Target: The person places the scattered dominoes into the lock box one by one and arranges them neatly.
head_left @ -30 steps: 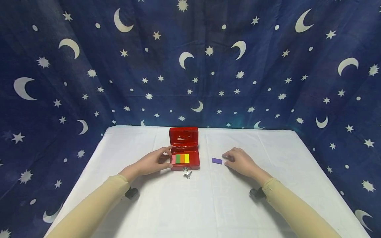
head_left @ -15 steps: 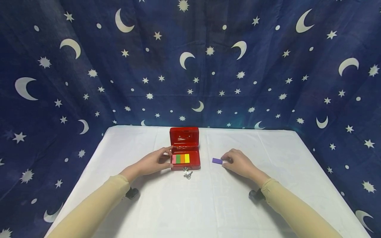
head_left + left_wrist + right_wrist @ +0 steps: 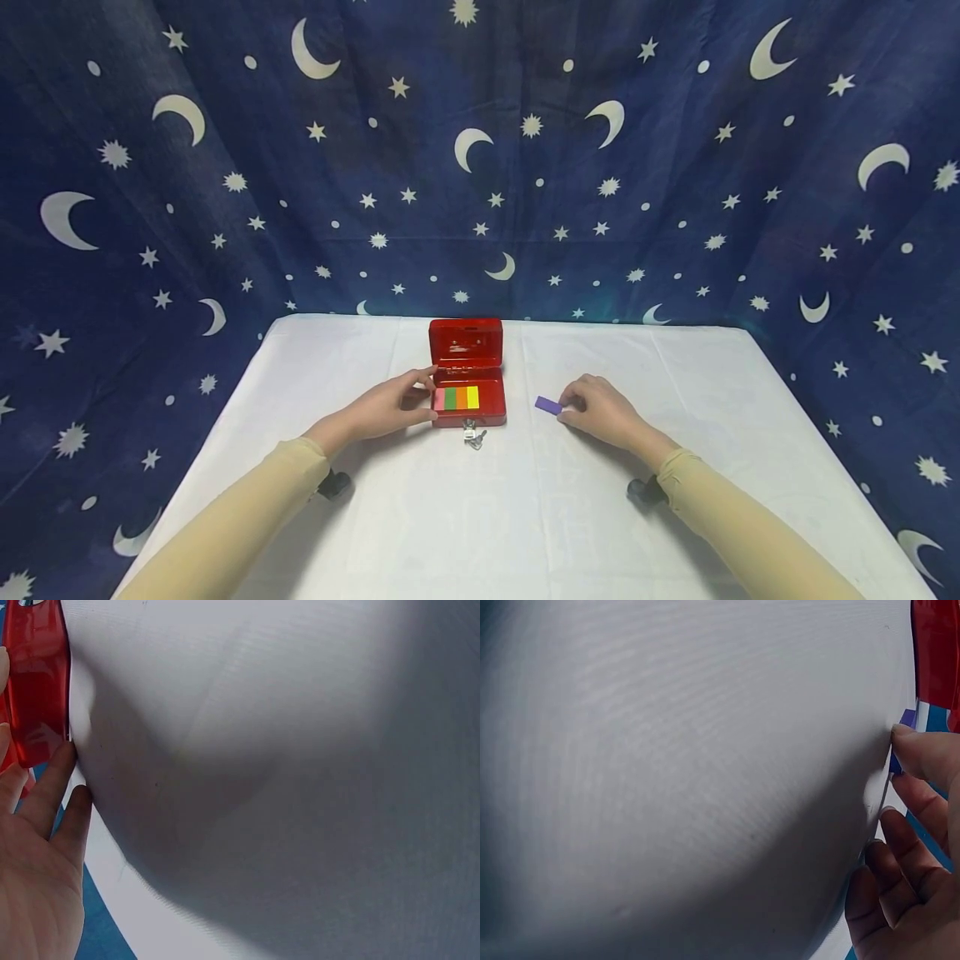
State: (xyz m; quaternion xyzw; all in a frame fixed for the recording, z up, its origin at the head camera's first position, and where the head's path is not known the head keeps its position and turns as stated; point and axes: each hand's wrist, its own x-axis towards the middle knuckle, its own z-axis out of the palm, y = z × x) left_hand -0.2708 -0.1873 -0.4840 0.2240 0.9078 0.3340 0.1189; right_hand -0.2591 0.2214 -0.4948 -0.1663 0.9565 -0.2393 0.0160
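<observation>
A red metal cash box (image 3: 491,400) stands with its lid raised at the middle of the table. Side by side in its left part lie a pink block (image 3: 440,399), a green block (image 3: 450,398), an orange block (image 3: 461,398) and a yellow block (image 3: 472,397). My left hand (image 3: 390,407) rests against the box's left side, thumb near the front corner and fingers extended towards the back. To the right of the box, my right hand (image 3: 602,412) pinches one end of a flat, domino-like purple block (image 3: 547,405) between thumb and index finger.
A small padlock (image 3: 469,431) hangs at the front of the box, with keys (image 3: 476,442) beside it on the white cloth. The white-covered table (image 3: 480,517) ends at a dark blue curtain (image 3: 480,208) patterned with moons and stars.
My right hand has moved slightly left and has taken hold of the purple block, which has turned a little. The left hand has stayed at the box.
</observation>
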